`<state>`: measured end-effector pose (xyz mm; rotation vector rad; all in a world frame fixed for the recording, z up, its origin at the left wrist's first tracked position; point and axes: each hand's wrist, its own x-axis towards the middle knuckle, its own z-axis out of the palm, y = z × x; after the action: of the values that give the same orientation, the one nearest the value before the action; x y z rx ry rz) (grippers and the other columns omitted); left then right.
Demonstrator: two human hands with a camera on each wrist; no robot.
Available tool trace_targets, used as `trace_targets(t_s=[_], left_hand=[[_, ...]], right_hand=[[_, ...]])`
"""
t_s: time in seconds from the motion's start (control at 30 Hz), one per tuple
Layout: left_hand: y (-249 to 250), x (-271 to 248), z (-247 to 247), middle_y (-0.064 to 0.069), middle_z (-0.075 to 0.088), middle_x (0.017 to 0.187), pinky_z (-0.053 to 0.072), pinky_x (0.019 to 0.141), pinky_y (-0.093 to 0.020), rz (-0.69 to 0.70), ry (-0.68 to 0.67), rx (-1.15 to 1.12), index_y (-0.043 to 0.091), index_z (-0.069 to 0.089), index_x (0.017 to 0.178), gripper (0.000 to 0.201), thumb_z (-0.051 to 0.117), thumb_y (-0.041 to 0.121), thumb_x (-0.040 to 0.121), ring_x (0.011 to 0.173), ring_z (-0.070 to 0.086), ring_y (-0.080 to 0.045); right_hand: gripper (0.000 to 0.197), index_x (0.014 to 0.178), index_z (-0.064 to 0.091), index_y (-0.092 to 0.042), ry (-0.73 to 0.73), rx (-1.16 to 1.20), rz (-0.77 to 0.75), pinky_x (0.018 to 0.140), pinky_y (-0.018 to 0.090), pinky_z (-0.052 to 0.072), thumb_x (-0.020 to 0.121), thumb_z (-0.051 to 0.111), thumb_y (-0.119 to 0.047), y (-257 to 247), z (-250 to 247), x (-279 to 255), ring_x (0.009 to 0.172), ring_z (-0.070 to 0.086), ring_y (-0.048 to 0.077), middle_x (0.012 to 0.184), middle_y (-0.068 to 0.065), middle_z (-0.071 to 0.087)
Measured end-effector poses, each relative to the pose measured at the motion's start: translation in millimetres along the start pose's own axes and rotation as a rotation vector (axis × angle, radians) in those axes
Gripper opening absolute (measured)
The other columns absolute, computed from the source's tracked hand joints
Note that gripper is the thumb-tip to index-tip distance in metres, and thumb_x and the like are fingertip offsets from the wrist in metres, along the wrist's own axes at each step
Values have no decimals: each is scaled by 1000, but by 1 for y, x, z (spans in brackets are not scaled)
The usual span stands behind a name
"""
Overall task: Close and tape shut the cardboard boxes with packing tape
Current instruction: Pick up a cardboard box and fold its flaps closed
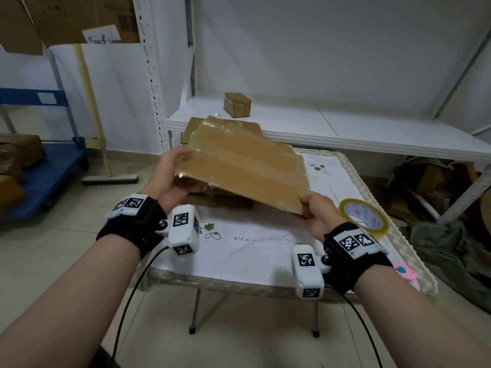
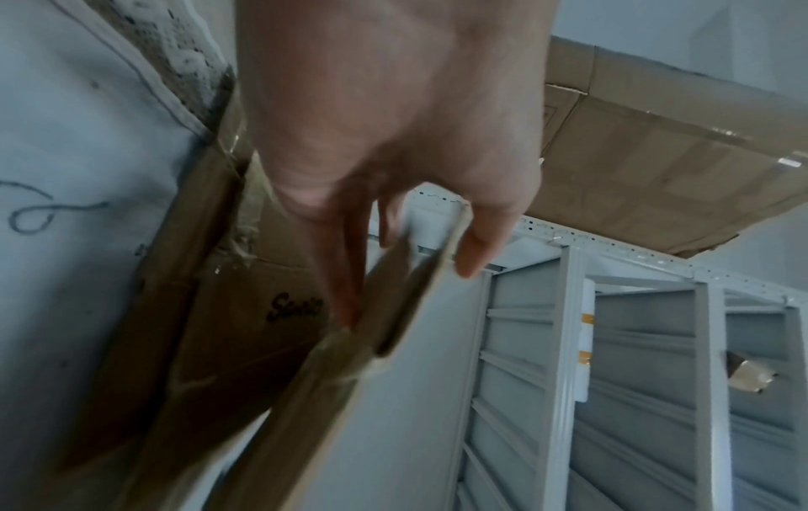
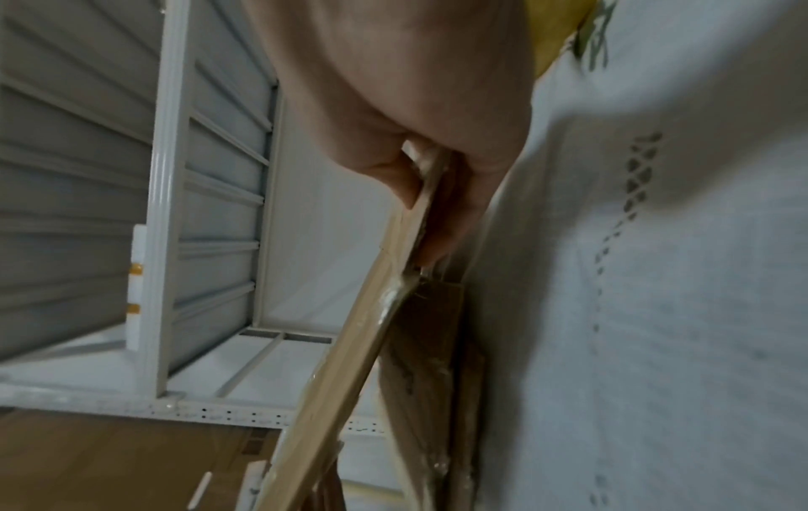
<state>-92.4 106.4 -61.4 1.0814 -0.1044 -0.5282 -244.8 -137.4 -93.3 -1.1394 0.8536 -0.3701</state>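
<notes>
Currently the flattened cardboard box (image 1: 239, 171) is held tilted above the counter (image 1: 265, 251), its long axis running between left hand (image 1: 170, 176) and right hand (image 1: 318, 216), each pinching one end; the tape roll (image 1: 364, 216) lies nearer the right grip.

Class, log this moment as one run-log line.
left hand: grips flattened box | right hand: grips it | tape roll: on table, untouched

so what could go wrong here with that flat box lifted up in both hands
The flattened box is held only at its near corners by the left hand and right hand, so it could sag or slip. Swinging it down might knock the tape roll near the table edge. Old tape on it may hinder unfolding.
</notes>
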Motion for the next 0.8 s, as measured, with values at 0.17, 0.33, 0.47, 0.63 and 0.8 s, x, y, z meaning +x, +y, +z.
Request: trace_targets(t_s=[0.17, 0.33, 0.47, 0.63, 0.8], left_hand=[[3, -16, 14, -13, 62, 132, 52, 98, -47, 135, -148, -213, 16, 54, 138, 57, 69, 40, 88, 119, 63, -28], [-17, -19, 29, -11, 58, 131, 46, 106, -47, 45, -70, 121, 19, 54, 127, 43, 70, 26, 89, 120, 56, -23], [-23, -10, 25, -14, 65, 126, 60, 78, -30, -2, 48, 35, 3, 53, 129, 36, 61, 3, 95, 110, 65, -23], [-10, -6, 21, -14, 70, 116, 60, 83, -37, 111, 120, 42, 1, 54, 129, 37, 60, -4, 93, 99, 71, -24], [8, -6, 6, -10, 70, 117, 59, 84, -31, 232, 191, 9, 5, 55, 128, 34, 61, 2, 94, 104, 69, -20]], right_hand=[[16, 115, 52, 0, -56, 210, 54, 69, 41, 55, 103, 43, 3, 2, 11, -5, 87, 61, 31, 99, 17, 61], [19, 112, 52, -3, -170, 226, 112, 72, 45, 58, 102, 39, 6, 7, 15, -17, 85, 62, 31, 95, 16, 65], [22, 109, 54, -4, -314, 194, 115, 75, 41, 62, 99, 41, 12, 10, 10, -18, 107, 63, 31, 111, 16, 67], [24, 91, 55, -17, -338, 115, 39, 74, 36, 62, 89, 63, 6, -1, 3, -20, 86, 62, 24, 90, 19, 57], [4, 101, 57, -5, -229, 282, -114, 100, 41, 54, 98, 60, -5, -18, -11, -20, 103, 66, 28, 111, 14, 63]])
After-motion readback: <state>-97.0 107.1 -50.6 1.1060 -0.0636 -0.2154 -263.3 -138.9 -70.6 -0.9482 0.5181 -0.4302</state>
